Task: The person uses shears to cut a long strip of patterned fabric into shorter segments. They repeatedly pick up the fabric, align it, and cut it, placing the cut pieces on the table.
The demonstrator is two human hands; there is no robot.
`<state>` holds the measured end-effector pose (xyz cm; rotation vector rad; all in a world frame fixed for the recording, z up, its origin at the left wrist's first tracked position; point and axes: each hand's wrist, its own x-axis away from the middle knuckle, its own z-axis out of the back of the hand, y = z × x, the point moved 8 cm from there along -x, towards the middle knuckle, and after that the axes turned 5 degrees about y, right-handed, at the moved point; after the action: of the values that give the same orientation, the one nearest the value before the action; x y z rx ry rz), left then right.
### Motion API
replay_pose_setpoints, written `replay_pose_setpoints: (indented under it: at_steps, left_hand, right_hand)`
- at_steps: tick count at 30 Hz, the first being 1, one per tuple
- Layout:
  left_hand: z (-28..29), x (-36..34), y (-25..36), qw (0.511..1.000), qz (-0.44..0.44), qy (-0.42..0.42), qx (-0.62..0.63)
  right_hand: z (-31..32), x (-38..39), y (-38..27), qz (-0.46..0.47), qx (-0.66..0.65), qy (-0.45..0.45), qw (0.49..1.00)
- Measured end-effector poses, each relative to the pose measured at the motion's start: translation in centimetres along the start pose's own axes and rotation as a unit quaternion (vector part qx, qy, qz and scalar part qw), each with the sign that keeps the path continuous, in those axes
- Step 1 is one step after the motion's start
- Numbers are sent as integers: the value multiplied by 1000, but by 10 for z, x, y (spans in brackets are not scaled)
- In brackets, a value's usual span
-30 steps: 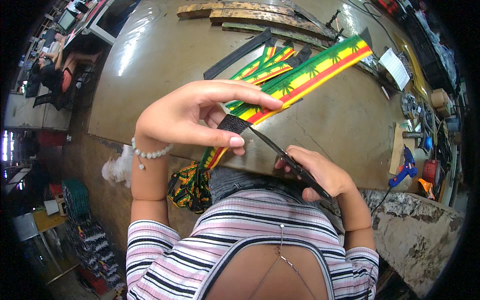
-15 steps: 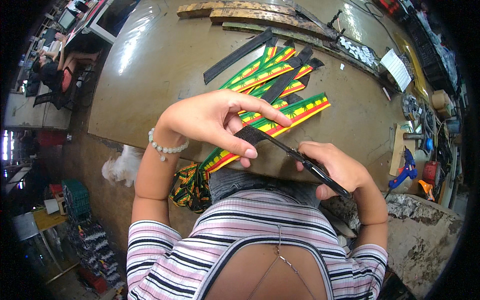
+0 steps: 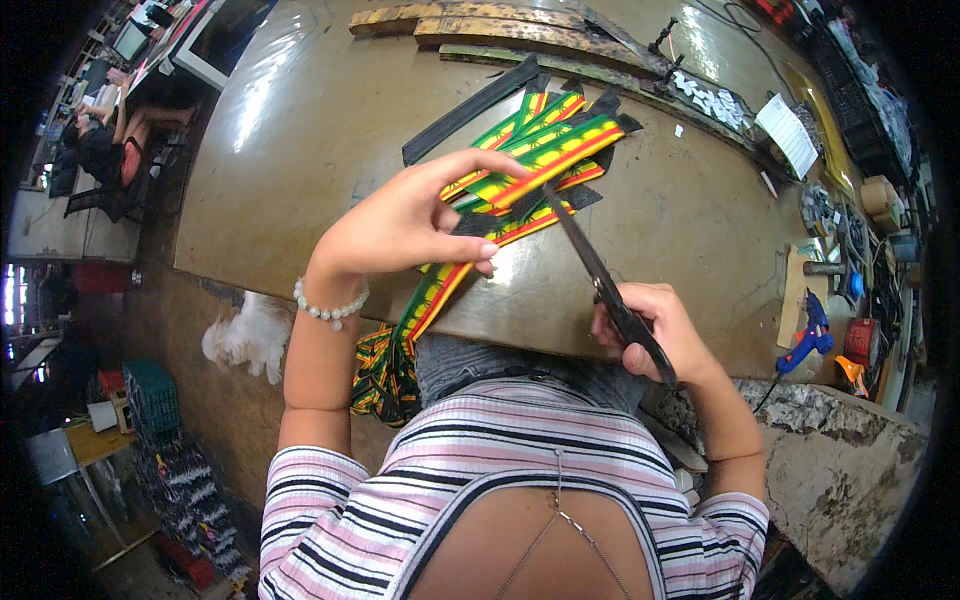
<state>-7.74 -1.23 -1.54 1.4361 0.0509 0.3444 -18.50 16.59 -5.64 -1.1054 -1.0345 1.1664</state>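
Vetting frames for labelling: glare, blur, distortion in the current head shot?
Head view: glare on the tabletop, upper left; head view: palm-patterned strap by the left hand looks smeared, perhaps motion; head view: seated co-worker appears tipped near the dark fisheye rim.

The left forearm (image 3: 318, 385) rises to a bent wrist (image 3: 335, 268), the left hand (image 3: 400, 215) stretching its index finger (image 3: 490, 160) well above its thumb (image 3: 462, 248), while the right hand (image 3: 655, 325) curls tightly atop an inward-slanting right forearm (image 3: 728, 420)
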Motion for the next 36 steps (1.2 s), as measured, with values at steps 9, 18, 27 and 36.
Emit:
replay_pose_setpoints:
  at_steps: [9,18,27,36]
  left_hand:
    - [-17,10,11,971,-156,170,65]
    - [-20,28,-26,999,-17,19,38]
    - [-7,43,-4,984,-34,-7,172]
    - [-35,27,0,983,-33,-117,136]
  right_hand:
    - [-56,-54,-5,16,-199,197,960]
    - [7,-37,12,58,-300,290,907]
    - [-18,7,27,-91,-81,-85,989]
    - [-29,-2,-5,-2,89,-212,973]
